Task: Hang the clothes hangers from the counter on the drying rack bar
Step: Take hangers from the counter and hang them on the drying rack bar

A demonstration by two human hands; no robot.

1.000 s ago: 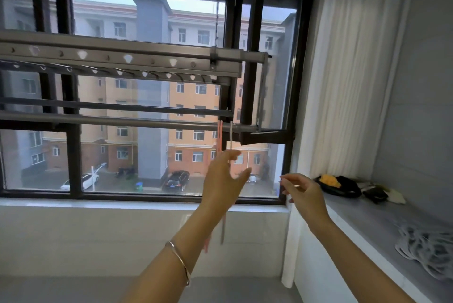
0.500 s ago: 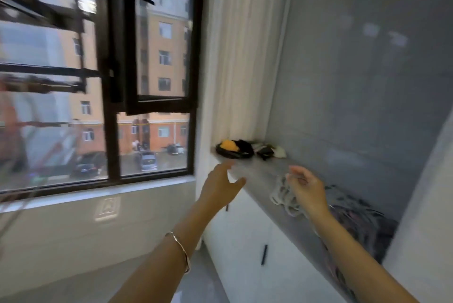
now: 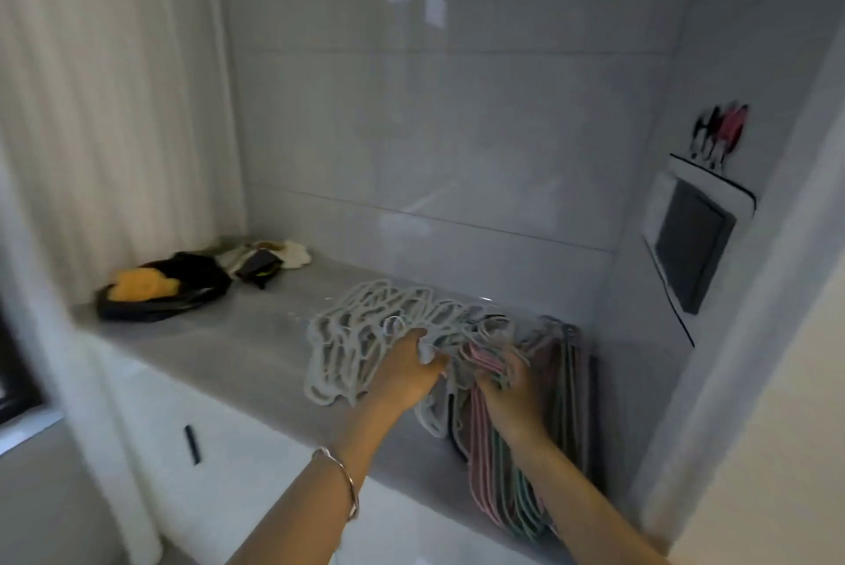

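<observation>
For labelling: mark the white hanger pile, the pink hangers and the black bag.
white hanger pile [image 3: 340, 347]: head view, its left loops.
pink hangers [image 3: 480, 473]: head view, lower bars.
black bag [image 3: 201, 281]: head view, its right side.

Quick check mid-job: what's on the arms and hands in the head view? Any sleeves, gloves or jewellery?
The left forearm and right forearm are bare, with no sleeves in view. The left hand and right hand wear no gloves. A thin silver-coloured bangle circles the left wrist; nothing shows on the right wrist.
</observation>
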